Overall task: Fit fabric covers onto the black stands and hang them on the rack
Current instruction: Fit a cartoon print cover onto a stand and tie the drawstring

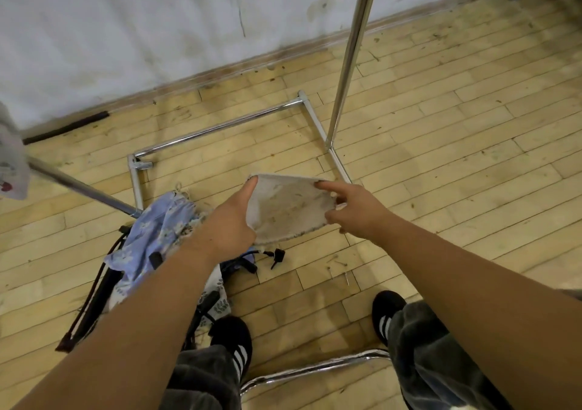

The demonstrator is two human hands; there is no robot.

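The left hand (pixel 231 220) grips the near left edge of a pale fabric cover (pixel 288 204), thumb laid up along the side and the other fingers hidden beneath the cloth. The right hand (pixel 357 212) pinches the opposite edge, index finger stretched along the top corner and the remaining fingers curled in at the side. Held apart like this at waist height in front of the person, the two hands keep the cover spread flat and taut, most likely to find its opening and its right way round before it goes over a frame. The cover is a greyish-beige piece, roughly four-sided with a curved, frayed lower hem; its surface looks mottled with faint darker marks. Whether it is a pocket or a single layer cannot be told from here. Below the left forearm, on the wooden floor (pixel 441 157), lies a heap of black stands (pixel 91 305) with a blue floral cover (pixel 154 230) draped over them, within easy reach for the next fitting. The chrome rack (pixel 349 66) stands just beyond the hands, its upright rising past the right hand and its base rails framing the floor behind the cover. At the left edge, a patterned cloth (pixel 11 164) hangs.
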